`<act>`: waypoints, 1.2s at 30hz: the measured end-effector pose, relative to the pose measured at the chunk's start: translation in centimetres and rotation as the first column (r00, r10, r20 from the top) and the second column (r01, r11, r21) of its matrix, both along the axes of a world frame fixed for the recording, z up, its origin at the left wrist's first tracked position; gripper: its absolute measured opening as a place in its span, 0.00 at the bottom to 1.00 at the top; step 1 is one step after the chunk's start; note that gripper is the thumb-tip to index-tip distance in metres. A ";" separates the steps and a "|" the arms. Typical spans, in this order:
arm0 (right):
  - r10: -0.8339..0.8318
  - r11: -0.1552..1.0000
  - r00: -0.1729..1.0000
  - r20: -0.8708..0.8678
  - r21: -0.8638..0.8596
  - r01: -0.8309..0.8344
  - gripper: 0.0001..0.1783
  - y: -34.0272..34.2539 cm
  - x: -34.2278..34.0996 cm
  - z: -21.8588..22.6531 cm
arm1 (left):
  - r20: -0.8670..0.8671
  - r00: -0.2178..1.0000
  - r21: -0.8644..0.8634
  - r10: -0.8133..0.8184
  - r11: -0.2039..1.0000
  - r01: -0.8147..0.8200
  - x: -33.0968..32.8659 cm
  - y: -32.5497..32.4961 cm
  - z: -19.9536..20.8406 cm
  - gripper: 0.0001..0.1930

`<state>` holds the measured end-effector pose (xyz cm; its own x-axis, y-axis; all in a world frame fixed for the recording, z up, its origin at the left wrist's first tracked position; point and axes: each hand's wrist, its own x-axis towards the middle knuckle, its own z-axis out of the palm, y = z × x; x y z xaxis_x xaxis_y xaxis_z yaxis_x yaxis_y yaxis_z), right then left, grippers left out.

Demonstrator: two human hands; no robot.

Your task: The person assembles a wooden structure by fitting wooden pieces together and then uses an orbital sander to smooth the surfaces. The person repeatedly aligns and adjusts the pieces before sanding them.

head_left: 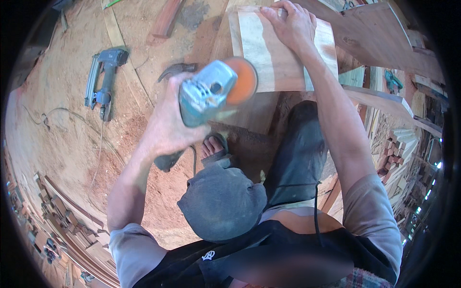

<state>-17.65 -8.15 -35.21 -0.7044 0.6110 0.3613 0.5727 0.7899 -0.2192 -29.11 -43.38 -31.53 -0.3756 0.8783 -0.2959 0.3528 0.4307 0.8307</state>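
Observation:
My left hand is wrapped round the body of a blue-green angle grinder. Its round orange disc, blurred, is at the left edge of a pale wooden board; whether it touches cannot be made out. With fingers bent over the board's far edge, my right hand grips it, and the right forearm crosses above the wood. Just beyond my left hand lies a claw hammer head, its handle hidden.
A nail gun with a thin hose lies on the dusty floor at left. Brown planks stand at the far right. Wood strips pile up at lower left, and small cut blocks are stacked at right. My bent knees are below the board.

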 end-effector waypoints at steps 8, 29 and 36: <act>0.016 0.998 1.000 -0.006 0.053 -0.016 0.30 0.8 0.0 -0.8 | -0.043 0.998 0.041 0.034 0.999 -0.032 1.4 -1.0 -0.1 0.50; 0.003 0.999 1.000 -0.015 0.034 -0.003 0.24 0.0 0.0 -0.4 | 0.118 0.992 0.027 0.043 0.999 -0.046 -2.1 2.8 -0.2 0.55; -0.014 1.000 1.000 -0.026 -0.023 0.013 0.24 -0.3 -0.3 0.0 | 0.116 0.993 -0.114 -0.015 0.993 0.028 2.6 -2.1 1.9 0.52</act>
